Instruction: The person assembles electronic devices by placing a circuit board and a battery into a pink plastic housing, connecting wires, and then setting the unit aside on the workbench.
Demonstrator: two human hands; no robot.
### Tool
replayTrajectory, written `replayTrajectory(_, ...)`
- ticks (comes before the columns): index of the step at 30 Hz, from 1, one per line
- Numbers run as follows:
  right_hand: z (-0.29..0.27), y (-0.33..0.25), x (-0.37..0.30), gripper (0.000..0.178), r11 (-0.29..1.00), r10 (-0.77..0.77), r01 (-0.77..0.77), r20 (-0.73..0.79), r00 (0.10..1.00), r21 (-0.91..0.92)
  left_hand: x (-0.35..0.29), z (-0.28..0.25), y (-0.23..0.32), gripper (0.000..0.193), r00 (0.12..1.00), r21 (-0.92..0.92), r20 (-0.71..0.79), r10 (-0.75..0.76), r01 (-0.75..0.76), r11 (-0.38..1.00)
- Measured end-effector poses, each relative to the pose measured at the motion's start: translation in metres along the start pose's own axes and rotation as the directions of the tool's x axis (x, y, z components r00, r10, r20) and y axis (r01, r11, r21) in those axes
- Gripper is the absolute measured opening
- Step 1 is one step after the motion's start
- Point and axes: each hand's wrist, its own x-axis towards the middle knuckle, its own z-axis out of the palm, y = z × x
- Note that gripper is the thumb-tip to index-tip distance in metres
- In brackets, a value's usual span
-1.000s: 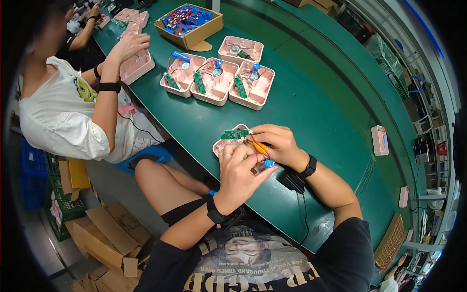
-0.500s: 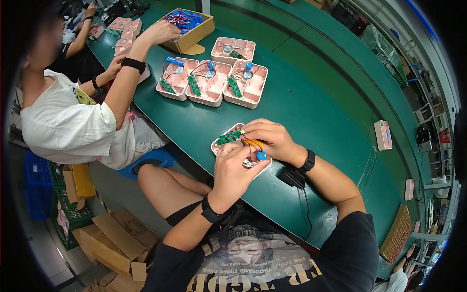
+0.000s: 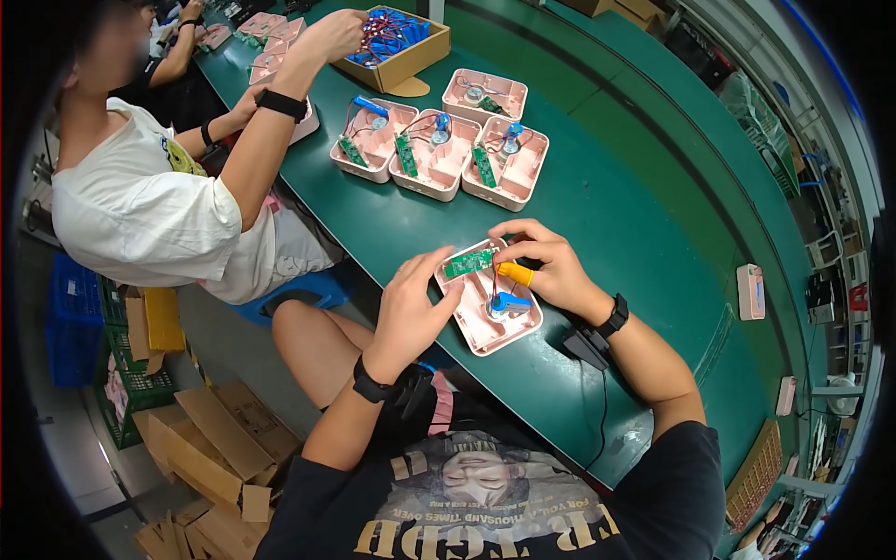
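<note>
In front of me a pink plastic housing [image 3: 476, 334] lies on the green table. A green circuit board [image 3: 469, 264] sits across its far end, with thin wires running to a blue battery [image 3: 511, 302] beside a round metal part in the near half. My left hand [image 3: 411, 303] is at the housing's left side, fingers and thumb apart, the fingertips by the rim. The thumb and index finger of my right hand [image 3: 549, 266] close on the right end of the circuit board, where the wires join. A yellow finger cover is on that thumb.
Several pink housings [image 3: 434, 168] with boards and batteries stand farther back. A co-worker's hand [image 3: 338, 35] reaches over a cardboard box [image 3: 411, 63] of blue batteries. A black device [image 3: 586, 348] with a cable lies by my right forearm. Another pink housing [image 3: 750, 291] is far right.
My left hand has moved off the wires and battery to the housing's left side, opening up. The board now lies lower in the housing, and the battery rests inside. My view has shifted slightly.
</note>
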Motion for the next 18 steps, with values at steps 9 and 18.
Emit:
replayTrajectory(9, -0.016, -0.026, 0.009, 0.018, 0.943, 0.045, 0.031, 0.217, 0.975, -0.332, 0.010, -0.009, 0.004, 0.036, 0.973, -0.091, 0.227, -0.037, 0.060, 0.994)
replayTrajectory(18, -0.016, -0.045, 0.010, 0.019, 0.892, 0.156, -0.041, 0.223, 0.962, -0.449, 0.009, 0.000, -0.004, 0.022, 0.964, -0.015, 0.168, 0.204, -0.204, 0.979)
